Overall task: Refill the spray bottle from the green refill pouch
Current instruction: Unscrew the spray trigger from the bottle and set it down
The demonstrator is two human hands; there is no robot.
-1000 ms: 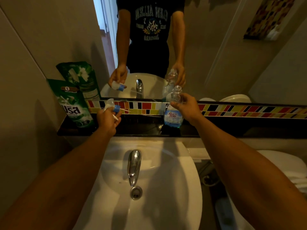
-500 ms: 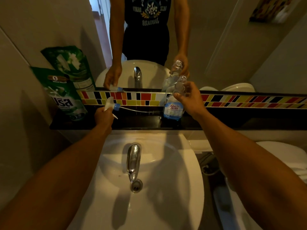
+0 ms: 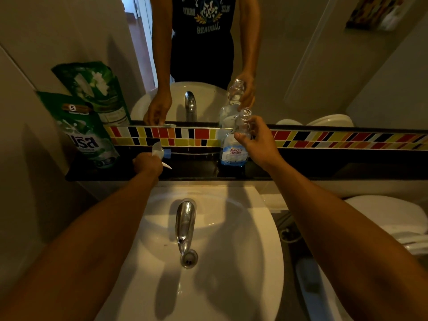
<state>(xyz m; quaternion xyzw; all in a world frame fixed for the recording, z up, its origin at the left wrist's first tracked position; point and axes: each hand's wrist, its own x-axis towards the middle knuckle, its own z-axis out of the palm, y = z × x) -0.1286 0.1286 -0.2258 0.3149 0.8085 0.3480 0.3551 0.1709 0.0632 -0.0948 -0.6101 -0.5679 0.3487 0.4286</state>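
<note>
Presumably the green refill pouch (image 3: 85, 133) is floppy; left hand (image 3: 148, 163) grips the sprayer head (image 3: 159, 150), right hand (image 3: 257, 142) the spray bottle (image 3: 236, 144) neck.

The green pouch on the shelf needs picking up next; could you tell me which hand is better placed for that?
Left, I'd judge. The left hand is at the shelf right beside the green pouch, though it must first let go of the spray head. The right hand holds the open bottle steady.
</note>
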